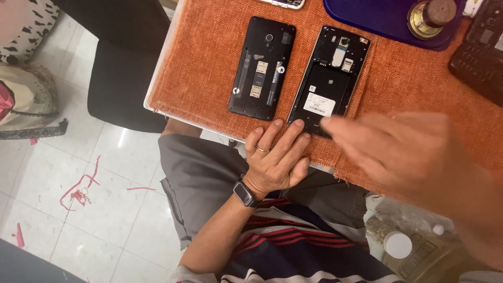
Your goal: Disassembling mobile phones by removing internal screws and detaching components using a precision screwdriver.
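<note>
Flatly, left hand [275, 160] rests beside 2 opened phones [329, 78]; right hand [398, 152] blurred.

So the counter [157, 78] is covered with a rough orange woven cloth [209, 68]. Two black phones lie on it side by side with their backs off: the left phone [262, 68] and the right phone [330, 78]. A blue tray [377, 21] sits at the far edge, a dark keypad device [479, 52] far right.
</note>
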